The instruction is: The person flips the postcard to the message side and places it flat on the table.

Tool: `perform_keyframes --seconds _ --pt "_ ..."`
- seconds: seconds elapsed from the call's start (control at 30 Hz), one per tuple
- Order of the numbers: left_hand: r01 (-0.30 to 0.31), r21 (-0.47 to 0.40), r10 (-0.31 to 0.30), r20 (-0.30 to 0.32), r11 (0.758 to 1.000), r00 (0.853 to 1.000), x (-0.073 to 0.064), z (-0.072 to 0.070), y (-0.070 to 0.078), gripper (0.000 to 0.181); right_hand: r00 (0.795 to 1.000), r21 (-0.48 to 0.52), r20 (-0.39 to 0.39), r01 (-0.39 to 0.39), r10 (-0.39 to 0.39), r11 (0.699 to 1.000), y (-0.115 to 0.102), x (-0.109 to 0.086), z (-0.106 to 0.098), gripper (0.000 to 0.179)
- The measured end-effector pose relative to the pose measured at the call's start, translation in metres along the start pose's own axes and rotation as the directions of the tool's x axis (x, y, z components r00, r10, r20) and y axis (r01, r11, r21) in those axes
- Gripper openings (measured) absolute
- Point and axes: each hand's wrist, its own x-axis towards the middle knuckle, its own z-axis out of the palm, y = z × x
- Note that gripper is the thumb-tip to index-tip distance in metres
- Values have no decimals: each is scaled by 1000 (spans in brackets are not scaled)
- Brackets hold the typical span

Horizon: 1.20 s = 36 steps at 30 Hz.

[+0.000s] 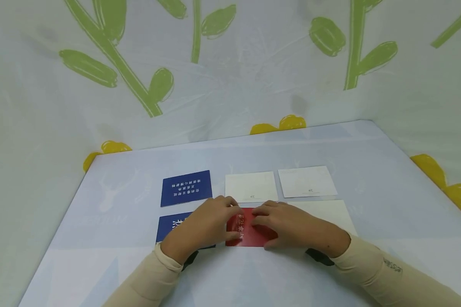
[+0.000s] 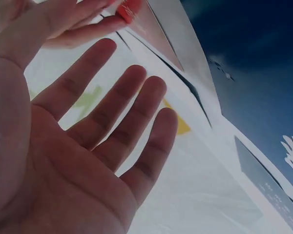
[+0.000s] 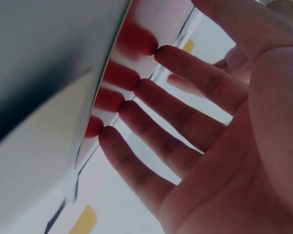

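Observation:
A glossy red card [image 1: 249,238] with pale lettering lies in the front row, between my two hands in the head view. My right hand [image 1: 290,224] is over its right half. In the right wrist view the straight fingertips [image 3: 110,132] meet their own reflections on the red surface. My left hand [image 1: 205,224] reaches over from the left, its fingers at the card's left edge. Relaxed, spread fingers [image 2: 156,141] and a bare palm show in the left wrist view. Partly beneath the left hand lies a blue card [image 1: 167,226] with white characters.
Behind are another blue card [image 1: 186,194] with small white text and two white cards [image 1: 251,186], laid in a row. A cream card [image 1: 328,209] lies partly under the right forearm. A pale cloth covers the table [image 1: 111,230]; a leaf-patterned curtain [image 1: 230,85] rises behind it.

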Motion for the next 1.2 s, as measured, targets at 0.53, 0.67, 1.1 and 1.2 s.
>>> perform_keyframes --seconds 0.53,0.67,1.1,1.2 --pt "-18 67 14 70 998 997 -2 6 8 71 1000 17 3 -6 6 1000 6 -7 -3 58" --pt "-20 67 16 69 998 998 -2 6 8 70 1000 7 2 -17 17 1000 7 -7 -4 59" --pt "-30 87 25 56 996 998 -1 9 7 64 999 -12 22 -37 37 999 5 -4 -4 62" --pt "-31 111 26 53 993 998 -1 9 7 64 999 -19 20 -34 34 999 5 -4 -3 62"
